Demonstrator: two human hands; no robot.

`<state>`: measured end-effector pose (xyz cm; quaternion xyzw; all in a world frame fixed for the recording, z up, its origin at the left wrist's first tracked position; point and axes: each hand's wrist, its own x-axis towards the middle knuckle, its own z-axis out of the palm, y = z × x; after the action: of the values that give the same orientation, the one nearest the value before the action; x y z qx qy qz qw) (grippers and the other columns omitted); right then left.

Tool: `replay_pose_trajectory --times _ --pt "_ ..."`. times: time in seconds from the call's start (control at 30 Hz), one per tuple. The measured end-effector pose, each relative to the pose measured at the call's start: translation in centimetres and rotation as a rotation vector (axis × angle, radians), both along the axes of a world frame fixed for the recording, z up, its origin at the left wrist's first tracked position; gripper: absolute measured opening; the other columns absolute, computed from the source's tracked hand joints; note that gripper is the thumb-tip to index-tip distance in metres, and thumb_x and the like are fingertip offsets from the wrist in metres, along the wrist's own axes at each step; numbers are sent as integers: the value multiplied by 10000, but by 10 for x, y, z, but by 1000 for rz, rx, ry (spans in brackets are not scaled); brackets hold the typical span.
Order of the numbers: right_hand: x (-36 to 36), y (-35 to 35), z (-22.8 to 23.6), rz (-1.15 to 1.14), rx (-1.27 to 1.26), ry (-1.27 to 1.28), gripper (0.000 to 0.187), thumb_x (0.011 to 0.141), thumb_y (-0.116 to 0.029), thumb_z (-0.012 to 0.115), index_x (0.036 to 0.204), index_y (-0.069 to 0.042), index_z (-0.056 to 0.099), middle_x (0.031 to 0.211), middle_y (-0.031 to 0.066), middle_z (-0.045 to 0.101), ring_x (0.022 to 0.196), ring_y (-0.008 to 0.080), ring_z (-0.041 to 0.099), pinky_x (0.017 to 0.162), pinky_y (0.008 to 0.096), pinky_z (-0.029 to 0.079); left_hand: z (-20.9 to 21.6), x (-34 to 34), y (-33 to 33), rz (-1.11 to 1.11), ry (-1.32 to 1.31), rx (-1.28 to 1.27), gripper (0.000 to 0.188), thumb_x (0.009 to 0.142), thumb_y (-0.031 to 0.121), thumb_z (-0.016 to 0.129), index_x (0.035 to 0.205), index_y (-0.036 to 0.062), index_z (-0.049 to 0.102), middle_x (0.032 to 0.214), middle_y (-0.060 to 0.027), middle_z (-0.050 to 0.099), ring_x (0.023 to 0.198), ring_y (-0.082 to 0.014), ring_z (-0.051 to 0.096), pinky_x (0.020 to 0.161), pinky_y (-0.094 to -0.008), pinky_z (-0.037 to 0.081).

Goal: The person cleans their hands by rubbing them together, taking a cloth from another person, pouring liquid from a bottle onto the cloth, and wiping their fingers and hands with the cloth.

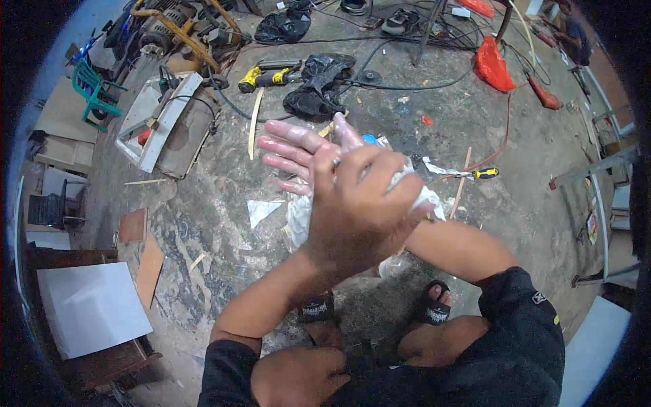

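Note:
My right hand (290, 150) is raised in front of me, palm toward me, fingers spread to the left and thumb up. A wet whitish smear coats its fingers and palm. Across its palm and heel lies my left hand (359, 210), back toward me, its bent fingers closed round the right hand. White matter shows on the left fingers; whether a cloth is tucked under them is hidden. Behind both hands, partly covered, is crumpled white material (298, 220), cloth or plastic. A small blue round thing (369, 139) peeks out just past the hands.
On the concrete floor lie a yellow-and-black power tool (261, 78), black plastic bags (319, 85), a red bag (494, 66), a yellow-black screwdriver (486, 173) and trailing cables. A white-framed wooden piece (169, 122) stands left; a white board (93, 308) is lower left. My sandalled feet are below.

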<state>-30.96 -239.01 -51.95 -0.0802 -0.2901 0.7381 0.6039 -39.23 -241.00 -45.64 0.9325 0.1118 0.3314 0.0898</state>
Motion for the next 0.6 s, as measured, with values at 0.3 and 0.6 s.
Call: replay_pose_trajectory --times 0.3,0.6 --pt "-14 -44 27 76 -316 -172 503 985 -406 355 1342 -56 416 1332 118 489 1201 213 496 1027 356 398 10 -21 44 196 1 94 146 804 228 645 776 85 639 804 -64 619 1027 -276 558 1038 -544 241" --pt "-16 -44 -8 -256 -234 -493 313 974 -278 433 1117 -25 551 1070 53 582 975 135 549 869 281 447 0 -30 61 159 95 34 163 837 221 629 798 64 611 751 -96 597 663 -291 587 657 -380 468"
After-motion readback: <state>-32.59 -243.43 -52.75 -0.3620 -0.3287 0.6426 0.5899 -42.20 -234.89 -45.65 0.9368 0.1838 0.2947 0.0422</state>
